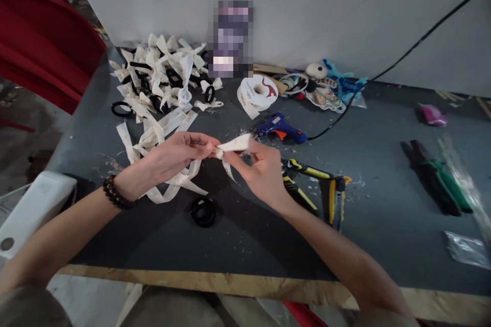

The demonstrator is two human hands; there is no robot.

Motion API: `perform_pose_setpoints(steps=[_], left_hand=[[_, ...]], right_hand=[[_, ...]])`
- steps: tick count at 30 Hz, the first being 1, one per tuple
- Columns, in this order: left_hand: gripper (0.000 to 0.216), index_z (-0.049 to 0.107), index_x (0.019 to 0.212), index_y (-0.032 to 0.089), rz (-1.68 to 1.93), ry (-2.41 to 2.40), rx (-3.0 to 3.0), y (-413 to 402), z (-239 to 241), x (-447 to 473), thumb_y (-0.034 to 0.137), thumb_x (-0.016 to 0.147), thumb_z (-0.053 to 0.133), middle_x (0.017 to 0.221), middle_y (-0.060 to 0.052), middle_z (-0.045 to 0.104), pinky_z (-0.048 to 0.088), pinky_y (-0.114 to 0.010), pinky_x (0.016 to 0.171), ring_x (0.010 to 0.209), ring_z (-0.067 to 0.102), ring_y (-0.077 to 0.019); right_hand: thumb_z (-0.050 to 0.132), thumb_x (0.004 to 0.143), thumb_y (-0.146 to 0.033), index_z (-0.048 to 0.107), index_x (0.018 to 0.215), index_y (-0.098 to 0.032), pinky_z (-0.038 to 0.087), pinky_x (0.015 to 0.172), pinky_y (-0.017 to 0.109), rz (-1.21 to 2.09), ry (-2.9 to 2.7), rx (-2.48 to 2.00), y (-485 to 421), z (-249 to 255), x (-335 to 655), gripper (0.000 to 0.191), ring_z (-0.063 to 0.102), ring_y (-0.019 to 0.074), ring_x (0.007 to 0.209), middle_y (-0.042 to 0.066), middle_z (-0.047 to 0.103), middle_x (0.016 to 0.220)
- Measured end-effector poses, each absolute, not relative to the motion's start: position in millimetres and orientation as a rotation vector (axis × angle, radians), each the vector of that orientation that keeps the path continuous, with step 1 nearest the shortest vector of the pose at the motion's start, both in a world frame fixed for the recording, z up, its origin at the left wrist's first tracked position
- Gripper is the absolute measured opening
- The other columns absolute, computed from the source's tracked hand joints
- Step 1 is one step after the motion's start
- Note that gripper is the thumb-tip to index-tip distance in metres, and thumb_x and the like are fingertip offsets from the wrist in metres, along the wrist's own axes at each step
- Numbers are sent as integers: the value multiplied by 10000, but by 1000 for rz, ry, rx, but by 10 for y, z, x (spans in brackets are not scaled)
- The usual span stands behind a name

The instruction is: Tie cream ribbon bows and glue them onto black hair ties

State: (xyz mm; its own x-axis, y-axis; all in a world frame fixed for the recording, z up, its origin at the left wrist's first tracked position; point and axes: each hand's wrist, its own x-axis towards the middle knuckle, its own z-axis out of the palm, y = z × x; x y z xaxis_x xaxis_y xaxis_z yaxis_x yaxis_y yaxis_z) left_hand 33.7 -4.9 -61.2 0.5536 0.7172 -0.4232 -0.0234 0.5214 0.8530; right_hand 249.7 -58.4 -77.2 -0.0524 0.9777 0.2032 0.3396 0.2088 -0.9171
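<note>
Between my two hands, over the middle of the table, is a cream ribbon (235, 144) with a knot at its centre. My left hand (178, 156) pinches it near the knot, thumb against fingers. On the other side my right hand (264, 171) grips the ribbon by one tail; another tail hangs down. Whether a hair tie sits inside the knot is hidden by my fingers. Loose cut ribbon strips (163, 195) lie under and beside my left hand. Closer to me is a small stack of black hair ties (203, 212).
Behind my left hand lies a heap of ribbon-tied black hair ties (161, 74). A ribbon spool (258, 93) and a blue glue gun (282, 127) with a black cord stand beyond my hands. Yellow-black pliers (303, 179), a cutter knife (337, 202) and green-handled pliers (437, 179) lie right.
</note>
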Motion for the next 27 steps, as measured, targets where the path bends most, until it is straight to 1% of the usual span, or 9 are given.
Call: perform_pose_setpoints(steps=[3,6,8,11,14,19,22,25,27], left_hand=[[297,808,1016,192,547,893,962,-96,-608,356,266,756,933,845,-33,759,564,-221,730,796,704,-124],[199,820,951,192,675,974,1108,-182,-597,410,339,831,880,869,-46,777,564,-228,724,799,701,-130],[198,824,910,182,782,1039,1218,-234,-583,447,363,841,865,891,-63,794,568,-248,722,810,709,-151],[217,822,915,163,864,1159,1406,-270,-545,472,371,855,844,903,-88,808,555,-274,680,768,710,-172],[215,816,907,161,866,1225,1574,-262,-507,467,375,896,800,891,-87,806,501,-266,608,707,682,-157],[231,777,924,156,868,1172,1557,-254,-536,475,387,934,755,873,-77,772,471,-257,602,729,669,-156],[223,753,911,152,869,1157,1505,-254,-562,481,373,944,742,916,-86,765,450,-258,592,706,630,-139],[214,706,865,155,870,1113,1461,-253,-551,479,349,952,731,1055,-110,773,470,-263,623,734,637,-134],[217,659,846,160,866,1071,1421,-262,-536,487,334,963,717,979,-98,765,471,-262,622,710,633,-130]], right_hand=[[749,914,-311,785,865,-254,552,768,325,999,-1448,-1307,-567,-798,2490,83,711,173,779,-8,797,848],[759,904,-321,787,859,-246,550,773,321,1060,-1424,-1307,-573,-798,2472,91,702,170,786,0,795,856],[769,899,-330,786,861,-247,549,771,321,1073,-1377,-1314,-582,-807,2459,93,698,167,777,1,790,847],[767,912,-363,776,887,-251,557,795,322,1087,-1247,-1282,-584,-857,2444,115,713,170,810,3,786,869],[754,932,-397,744,901,-253,566,813,313,1105,-1155,-1227,-579,-923,2434,148,718,167,852,3,774,900],[723,966,-448,682,899,-245,539,711,278,1128,-1109,-1179,-586,-974,2435,218,675,146,773,-2,728,845],[703,982,-448,661,904,-242,559,732,296,1100,-1131,-1170,-587,-973,2445,224,684,156,807,23,758,931],[661,1007,-450,643,923,-243,587,849,346,1041,-1142,-1155,-585,-968,2449,224,713,185,949,57,779,1090],[640,1018,-455,618,928,-244,585,886,355,1012,-1140,-1159,-588,-958,2443,230,715,188,990,62,775,1122]])
